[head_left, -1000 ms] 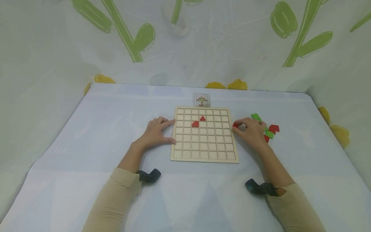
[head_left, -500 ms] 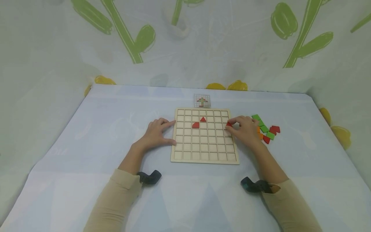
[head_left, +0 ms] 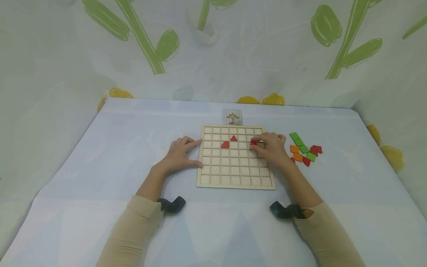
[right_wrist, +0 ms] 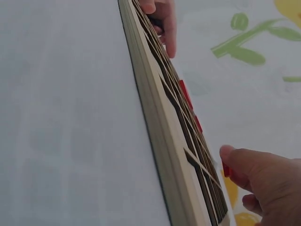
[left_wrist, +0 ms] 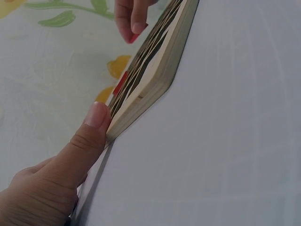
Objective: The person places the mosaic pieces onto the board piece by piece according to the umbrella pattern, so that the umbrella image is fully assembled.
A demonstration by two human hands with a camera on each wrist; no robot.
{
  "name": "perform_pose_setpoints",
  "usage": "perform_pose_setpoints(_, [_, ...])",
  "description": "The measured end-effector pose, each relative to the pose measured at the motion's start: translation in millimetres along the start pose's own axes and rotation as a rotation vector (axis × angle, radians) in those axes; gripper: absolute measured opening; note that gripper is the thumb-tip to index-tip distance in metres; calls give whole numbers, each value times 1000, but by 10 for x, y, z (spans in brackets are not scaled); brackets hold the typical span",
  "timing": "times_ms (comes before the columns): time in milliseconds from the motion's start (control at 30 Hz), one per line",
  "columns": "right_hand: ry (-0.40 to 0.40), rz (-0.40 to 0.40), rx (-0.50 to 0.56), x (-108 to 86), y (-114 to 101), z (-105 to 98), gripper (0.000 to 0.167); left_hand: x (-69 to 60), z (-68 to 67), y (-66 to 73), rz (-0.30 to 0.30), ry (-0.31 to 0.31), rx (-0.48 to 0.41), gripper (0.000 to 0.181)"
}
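One board (head_left: 235,180), seven rows by seven columns; one card (head_left: 232,116); one desk (head_left: 100,167). Two hands (head_left: 176,153), two sleeves (head_left: 131,228), two wrist cameras (head_left: 172,205). Four green tiles (head_left: 304,149), two orange tiles (head_left: 294,149), at least seven red tiles (head_left: 225,145): two on the board, one in the right hand (head_left: 271,149), four beside the green ones.

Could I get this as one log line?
left hand: touches board | right hand: pinches red piece above board | on board: two other red pieces | loose pieces: right of board
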State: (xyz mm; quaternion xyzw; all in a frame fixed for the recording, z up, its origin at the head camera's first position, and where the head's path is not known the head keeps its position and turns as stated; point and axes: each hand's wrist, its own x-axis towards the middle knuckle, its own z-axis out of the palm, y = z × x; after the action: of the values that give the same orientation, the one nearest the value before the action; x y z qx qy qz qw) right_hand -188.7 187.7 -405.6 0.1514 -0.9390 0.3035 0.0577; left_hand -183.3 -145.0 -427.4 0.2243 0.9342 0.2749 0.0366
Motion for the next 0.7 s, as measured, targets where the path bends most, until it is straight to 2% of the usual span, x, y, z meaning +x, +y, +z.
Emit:
perform_pose_setpoints(367, [-54,-54,63,95,-50,102,29,-9,-8,2,3,-4,4,90])
perform_pose_setpoints(700, [-98,-26,96,125,-108,127,24,-14,-18,27,-6,-14,3,90])
